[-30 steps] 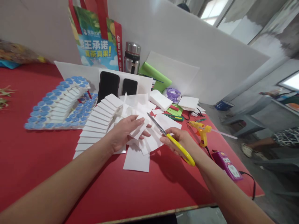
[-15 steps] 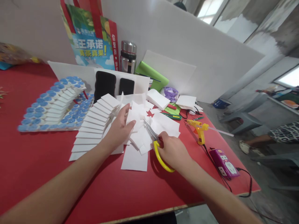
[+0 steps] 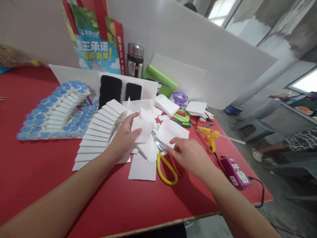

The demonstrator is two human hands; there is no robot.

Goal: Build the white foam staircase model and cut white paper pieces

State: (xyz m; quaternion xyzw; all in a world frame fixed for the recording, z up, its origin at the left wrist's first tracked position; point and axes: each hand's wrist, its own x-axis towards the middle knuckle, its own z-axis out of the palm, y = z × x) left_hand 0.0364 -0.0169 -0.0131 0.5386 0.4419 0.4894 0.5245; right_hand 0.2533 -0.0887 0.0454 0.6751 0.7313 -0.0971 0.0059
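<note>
A small piece of white paper (image 3: 143, 131) is pinched between the thumb and fingers of my left hand (image 3: 123, 135), above a pile of cut paper. The scissors (image 3: 160, 146), with yellow and red handles, lie on the paper pile and the red table, blades pointing away. Just right of their pivot hovers my right hand (image 3: 192, 154), fingers apart and holding nothing. To the left of my left hand stands a curved, stepped row of folded white card strips (image 3: 95, 134). A white rectangular sheet (image 3: 142, 168) lies under the pile's front.
A yellow glue gun (image 3: 210, 137) and a purple power box (image 3: 235, 172) with cords are on the right. Behind stand two phones (image 3: 133, 91), a steel flask (image 3: 135, 59) and a printed bag (image 3: 99, 43). A blue-and-white model (image 3: 42, 120) sits left.
My right hand has let go of the scissors, which now rest on the table, and has drawn slightly right. My left hand still holds the paper piece.
</note>
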